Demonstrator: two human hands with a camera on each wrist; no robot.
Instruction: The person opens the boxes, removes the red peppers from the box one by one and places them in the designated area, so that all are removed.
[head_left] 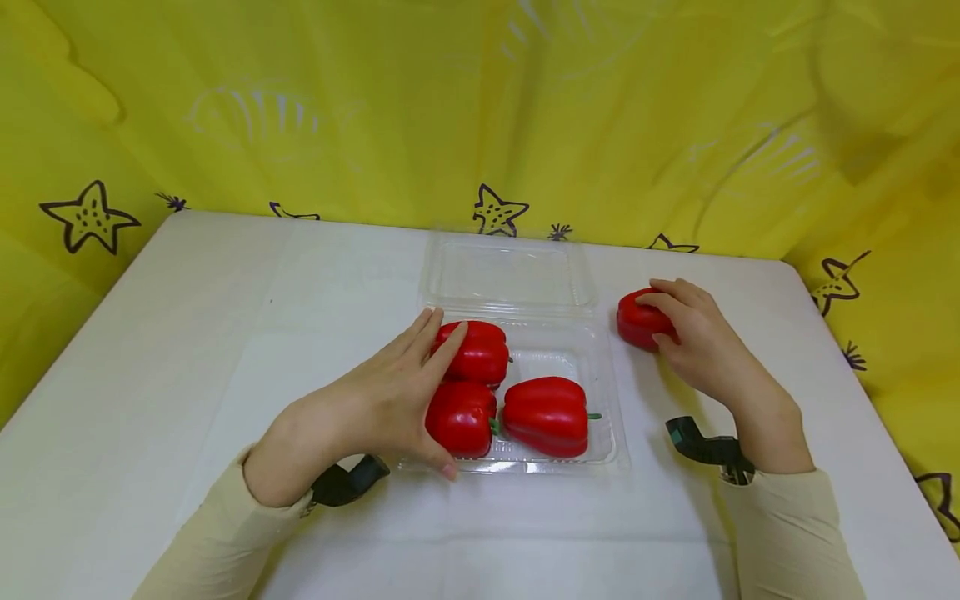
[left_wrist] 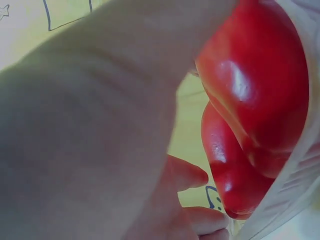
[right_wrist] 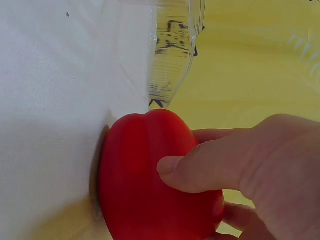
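Observation:
Three red peppers with green stems lie in a clear plastic box [head_left: 607, 400]: one at back left [head_left: 480, 352], one at front left [head_left: 461, 419], one at front right [head_left: 547, 415]. The left hand [head_left: 390, 400] spreads over the box's left side, fingers at the back-left pepper, thumb by the front edge; the left wrist view shows two peppers [left_wrist: 260, 75] beside it. Right of the box, the right hand [head_left: 701, 342] holds a fourth red pepper [head_left: 637, 321] between thumb and fingers. In the right wrist view the thumb lies across that pepper [right_wrist: 145, 175], close to the white table.
The box's clear lid [head_left: 513, 275] lies folded back behind it. A white table [head_left: 150, 358] carries everything, and a yellow patterned cloth [head_left: 420, 108] hangs behind and along the sides. Dark camera mounts sit at both wrists.

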